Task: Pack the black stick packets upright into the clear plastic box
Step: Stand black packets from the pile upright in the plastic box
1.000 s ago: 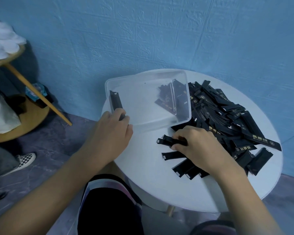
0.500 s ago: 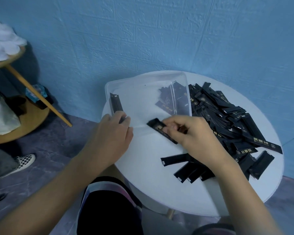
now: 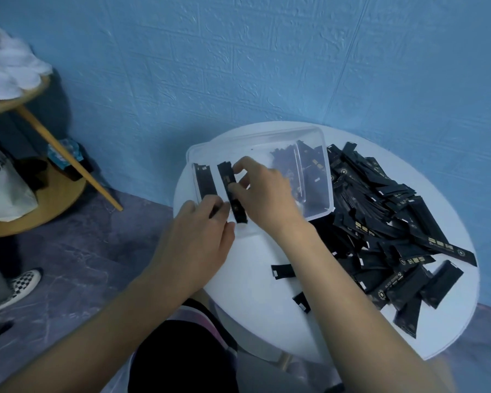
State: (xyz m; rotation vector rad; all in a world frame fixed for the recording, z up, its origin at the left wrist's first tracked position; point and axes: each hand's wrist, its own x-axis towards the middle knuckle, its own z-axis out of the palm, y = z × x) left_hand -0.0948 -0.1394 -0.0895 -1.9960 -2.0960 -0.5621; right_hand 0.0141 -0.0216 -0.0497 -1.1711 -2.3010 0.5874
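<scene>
Head, white tbl [image 3: 253, 296] w/ packets [image 3: 380, 222], blue wall [image 3: 267, 66], grey floor [image 3: 82, 251]

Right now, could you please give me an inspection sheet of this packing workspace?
Surface: round white table, bare in its near-left part.
Job's things: clear plastic box on the table's far left; first packet stands against its left wall; second packet is just right of it; pile of packets lies right of the box.
Clutter: loose packets on the near part of the table.
Fingers: left hand holds the first packet's lower end; right hand pinches the second packet.
Cables: nothing seen.
Surroundings: blue wall; wooden stand with a white bag; checkered shoe on the floor.
</scene>
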